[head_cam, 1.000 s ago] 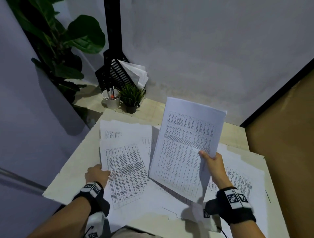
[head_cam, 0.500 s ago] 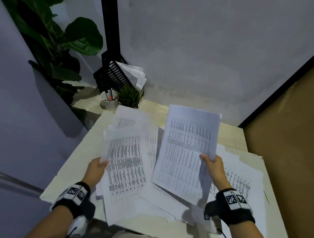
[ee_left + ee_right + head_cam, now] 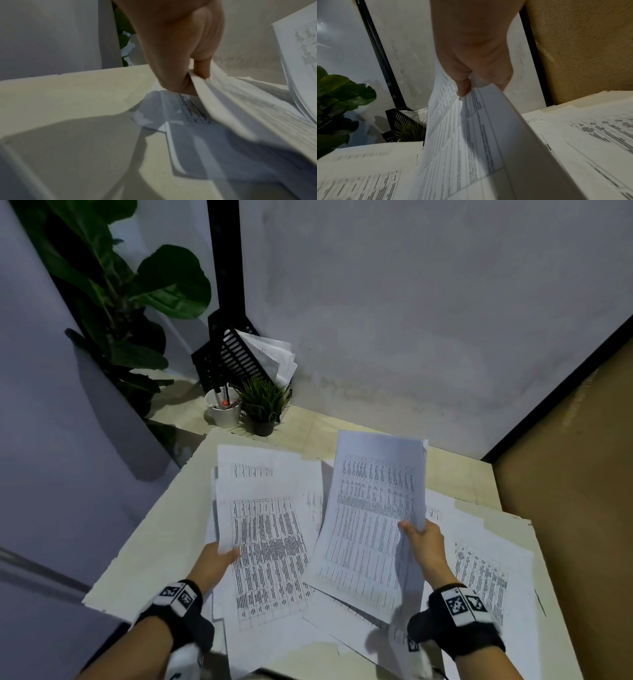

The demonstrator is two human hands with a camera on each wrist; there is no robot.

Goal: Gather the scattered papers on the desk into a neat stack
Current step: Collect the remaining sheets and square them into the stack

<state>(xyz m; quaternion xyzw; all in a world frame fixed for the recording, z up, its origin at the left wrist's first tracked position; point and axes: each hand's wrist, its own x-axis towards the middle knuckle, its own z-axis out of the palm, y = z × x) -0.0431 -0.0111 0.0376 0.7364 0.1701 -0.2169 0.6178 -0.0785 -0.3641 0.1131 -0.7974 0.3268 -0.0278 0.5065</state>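
Note:
Printed white papers cover the cream desk. My right hand pinches the right edge of a bundle of printed sheets held tilted above the desk; in the right wrist view the thumb presses on these sheets. My left hand pinches the left edge of another set of sheets, lifted off the desk; the left wrist view shows the fingers clamped on that set's edge. More loose papers lie flat at the right and beneath both bundles.
At the back left corner stand a black letter tray with papers, a white pen cup and a small potted plant. A large leafy plant rises at the left. A grey wall stands behind the desk, a brown wall at its right.
My left hand went from resting at the papers' edge to pinching a set of sheets and lifting them. The right hand kept its bundle raised, nearly still.

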